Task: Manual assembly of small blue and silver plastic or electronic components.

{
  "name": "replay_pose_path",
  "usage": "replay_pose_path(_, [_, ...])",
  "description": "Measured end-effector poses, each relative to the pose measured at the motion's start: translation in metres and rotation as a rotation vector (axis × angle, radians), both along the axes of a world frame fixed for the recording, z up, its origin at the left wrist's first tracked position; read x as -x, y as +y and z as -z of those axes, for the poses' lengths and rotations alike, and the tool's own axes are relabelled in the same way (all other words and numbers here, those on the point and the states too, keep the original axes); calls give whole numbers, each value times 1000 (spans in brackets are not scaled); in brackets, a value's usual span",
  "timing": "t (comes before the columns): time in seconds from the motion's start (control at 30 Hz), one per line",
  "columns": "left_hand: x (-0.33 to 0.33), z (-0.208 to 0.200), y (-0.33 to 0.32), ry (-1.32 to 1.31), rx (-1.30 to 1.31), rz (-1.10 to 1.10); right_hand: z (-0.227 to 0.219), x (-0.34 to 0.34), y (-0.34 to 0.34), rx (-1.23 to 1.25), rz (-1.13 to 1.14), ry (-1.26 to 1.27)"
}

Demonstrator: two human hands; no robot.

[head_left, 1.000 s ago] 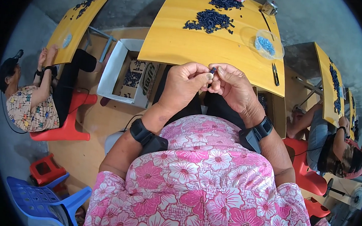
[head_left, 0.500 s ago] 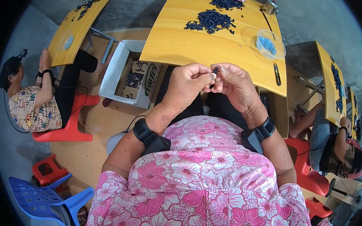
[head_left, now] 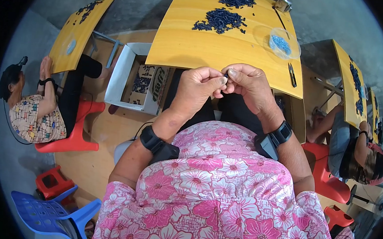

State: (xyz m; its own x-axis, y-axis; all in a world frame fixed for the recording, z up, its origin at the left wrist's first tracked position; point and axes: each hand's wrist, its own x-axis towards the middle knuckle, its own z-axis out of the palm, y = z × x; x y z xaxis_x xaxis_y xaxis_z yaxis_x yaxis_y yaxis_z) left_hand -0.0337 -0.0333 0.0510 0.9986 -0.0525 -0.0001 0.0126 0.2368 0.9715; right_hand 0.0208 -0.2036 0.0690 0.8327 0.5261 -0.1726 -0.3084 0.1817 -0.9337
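Observation:
My left hand (head_left: 201,88) and my right hand (head_left: 251,89) meet just off the near edge of the yellow table (head_left: 186,53). Thumbs and fingers of both are pinched together around a small dark piece (head_left: 225,75), mostly covered by the fingertips. Beyond them on the tabletop lies a heap of short dark-blue, tube-like pieces (head_left: 223,20). A clear round bowl (head_left: 296,48) to the right contains many tiny light-blue pieces (head_left: 280,45). Close to the table's right edge lie black snips (head_left: 293,75).
A second dark heap (head_left: 236,0), a metal tin (head_left: 283,3) and a thin dark stick (head_left: 280,17) are at the back. Left of my legs stands a white box (head_left: 119,78) with dark pieces inside. People sit at tables on both sides; a blue chair (head_left: 48,209) is lower left.
The small dark piece shows less between my fingertips, and my right fingers have closed in slightly. The whole view has shifted a little. The person at the left has moved their hands slightly.

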Motion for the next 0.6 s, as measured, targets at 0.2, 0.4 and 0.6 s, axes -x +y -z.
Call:
replay_pose_path(0.2, [1, -2, 0, 63, 38, 31, 0, 1, -1, -26, -19, 11])
replay_pose_path(0.4, [0, 0, 1, 66, 106, 62, 3, 0, -2, -40, -34, 18])
replay_pose_path(0.6, [2, 0, 2, 76, 113, 31, -1, 2, -1, -91, -10, 61])
